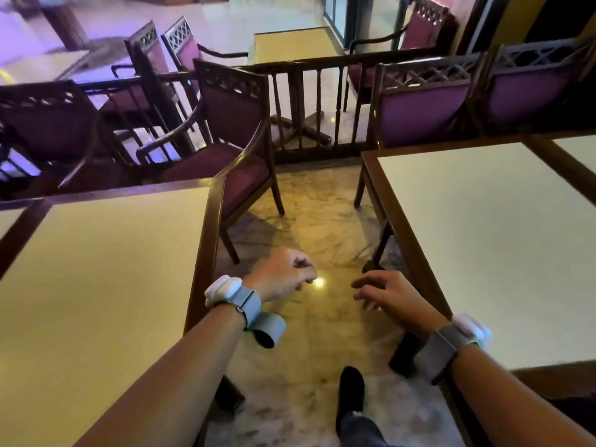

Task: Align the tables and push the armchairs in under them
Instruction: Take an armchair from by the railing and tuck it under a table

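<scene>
I stand in an aisle between two cream-topped, dark-wood-edged tables. The left table [96, 269] and the right table [483, 237] flank me. My left hand [282, 274] hangs over the floor in a loose fist, holding nothing. My right hand [385, 293] hovers close to the right table's edge, fingers curled and apart, empty. A maroon armchair [235, 137] stands angled at the left table's far corner, only partly under it. Behind the right table sits a purple armchair [422, 108], with another [532, 88] beside it.
A dark wooden railing [309, 101] closes the aisle ahead. Beyond it stand another table [290, 45] and more armchairs [180, 50]. A further armchair [48, 124] sits behind the left table. My shoe [351, 391] is on the marble floor [316, 221].
</scene>
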The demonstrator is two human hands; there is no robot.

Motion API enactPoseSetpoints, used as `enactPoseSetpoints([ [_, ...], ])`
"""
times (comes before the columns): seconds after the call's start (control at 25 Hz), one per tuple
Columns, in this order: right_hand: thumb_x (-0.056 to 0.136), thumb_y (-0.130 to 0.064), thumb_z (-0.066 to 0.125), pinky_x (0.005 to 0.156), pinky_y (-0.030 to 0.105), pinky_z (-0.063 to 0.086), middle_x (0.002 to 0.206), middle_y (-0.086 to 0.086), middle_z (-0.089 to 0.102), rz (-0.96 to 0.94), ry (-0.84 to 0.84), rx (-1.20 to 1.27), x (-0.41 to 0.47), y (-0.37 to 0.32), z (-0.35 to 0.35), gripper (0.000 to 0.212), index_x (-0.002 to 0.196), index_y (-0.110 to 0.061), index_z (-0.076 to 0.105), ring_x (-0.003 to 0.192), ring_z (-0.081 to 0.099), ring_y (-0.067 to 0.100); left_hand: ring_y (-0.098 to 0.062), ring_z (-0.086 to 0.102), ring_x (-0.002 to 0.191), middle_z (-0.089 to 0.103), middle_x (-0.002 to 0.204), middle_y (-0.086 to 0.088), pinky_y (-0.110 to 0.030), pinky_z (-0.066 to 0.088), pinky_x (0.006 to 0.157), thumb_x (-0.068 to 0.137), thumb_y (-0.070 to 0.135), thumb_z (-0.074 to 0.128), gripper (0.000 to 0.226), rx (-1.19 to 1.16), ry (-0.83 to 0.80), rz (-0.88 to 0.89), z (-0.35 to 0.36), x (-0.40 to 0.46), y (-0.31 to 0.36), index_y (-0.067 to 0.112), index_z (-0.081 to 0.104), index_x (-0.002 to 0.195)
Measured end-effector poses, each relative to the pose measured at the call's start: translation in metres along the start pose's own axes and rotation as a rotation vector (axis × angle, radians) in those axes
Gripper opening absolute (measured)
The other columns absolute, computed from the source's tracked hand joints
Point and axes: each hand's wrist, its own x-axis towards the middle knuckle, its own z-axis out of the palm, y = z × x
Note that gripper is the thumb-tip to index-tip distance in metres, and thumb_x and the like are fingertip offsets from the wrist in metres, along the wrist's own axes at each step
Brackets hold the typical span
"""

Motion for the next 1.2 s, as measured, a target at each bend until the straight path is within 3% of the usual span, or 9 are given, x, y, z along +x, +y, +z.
enactPoseSetpoints([
  [0.12,0.087,0.002,0.066,0.052,0.014,0.045,0.074,0.003,0.075,0.028,-0.040,-0.027,0.076,-0.004,-0.041,0.014,0.090,-0.007,0.076,0.055,0.062,0.005,-0.021,0.067,0.071,0.078,0.092,-0.016,-0.039,0.058,0.071,0.094,0.016,0.068,0.017,-0.060,0.088,-0.030,-0.023,0.068,0.016,0.002,0.077,0.096],
  [0.2,0.087,0.003,0.065,0.050,0.013,0.044,0.063,-0.005,0.072,0.004,-0.081,-0.058,0.131,-0.016,-0.068,0.017,0.085,-0.011,0.074,0.052,0.060,0.002,-0.023,0.066,0.070,0.076,0.082,-0.011,-0.044,0.058,0.071,0.094,0.013,0.067,0.016,-0.080,0.144,-0.031,-0.041,0.107,0.025,-0.001,0.076,0.093],
  [0.32,0.089,0.007,0.061,0.046,0.013,0.043,0.058,-0.002,0.069,0.030,-0.111,-0.107,0.233,-0.042,-0.093,0.019,0.084,-0.007,0.071,0.047,0.059,0.000,-0.026,0.065,0.070,0.075,0.081,-0.012,-0.032,0.051,0.062,0.095,0.014,0.067,0.019,-0.151,0.239,-0.103,-0.084,0.170,0.020,-0.003,0.075,0.092],
  [0.44,0.090,0.009,0.058,0.046,0.013,0.044,0.071,0.012,0.068,0.035,-0.132,-0.165,0.285,-0.044,-0.095,0.013,0.094,0.005,0.070,0.049,0.060,0.003,-0.028,0.064,0.066,0.074,0.091,-0.026,-0.032,0.048,0.061,0.090,0.025,0.070,0.031,-0.198,0.227,-0.148,-0.109,0.205,0.002,-0.006,0.073,0.089],
  [0.52,0.092,0.000,0.060,0.054,0.018,0.049,0.079,0.013,0.071,0.053,-0.186,-0.196,0.330,-0.046,-0.095,0.013,0.096,0.001,0.072,0.060,0.065,0.012,-0.029,0.062,0.064,0.073,0.092,-0.031,-0.035,0.048,0.062,0.083,0.032,0.069,0.038,-0.215,0.240,-0.212,-0.130,0.236,-0.010,-0.006,0.073,0.089],
  [0.68,0.093,-0.009,0.062,0.066,0.033,0.054,0.083,0.013,0.075,0.042,-0.261,-0.259,0.455,-0.070,-0.094,0.014,0.092,-0.006,0.075,0.069,0.067,0.024,-0.027,0.062,0.067,0.074,0.077,-0.018,-0.039,0.054,0.073,0.093,0.021,0.070,0.026,-0.255,0.260,-0.286,-0.197,0.330,-0.035,-0.005,0.074,0.092],
  [0.88,0.094,-0.006,0.060,0.050,0.019,0.045,0.075,0.005,0.072,0.051,-0.223,-0.199,0.585,-0.128,-0.095,0.015,0.088,-0.011,0.072,0.054,0.062,0.012,-0.018,0.059,0.054,0.071,0.082,-0.011,-0.024,0.038,0.049,0.097,0.017,0.064,0.012,-0.429,0.277,-0.325,-0.287,0.447,-0.015,0.007,0.069,0.092],
  [1.04,0.092,-0.007,0.061,0.056,0.027,0.045,0.078,0.008,0.074,0.082,-0.166,-0.095,0.657,-0.160,-0.115,0.013,0.095,-0.008,0.074,0.063,0.063,0.019,-0.022,0.059,0.072,0.073,0.085,-0.004,-0.027,0.041,0.057,0.094,0.022,0.066,0.012,-0.486,0.342,-0.319,-0.336,0.527,0.004,0.012,0.070,0.087],
  [1.2,0.091,0.002,0.059,0.049,0.019,0.043,0.074,0.012,0.071,0.064,-0.130,-0.079,0.744,-0.180,-0.134,0.015,0.095,0.000,0.073,0.055,0.059,0.017,-0.020,0.055,0.075,0.066,0.087,-0.005,-0.026,0.038,0.056,0.094,0.021,0.066,0.013,-0.459,0.432,-0.270,-0.380,0.618,0.014,0.012,0.071,0.088],
])
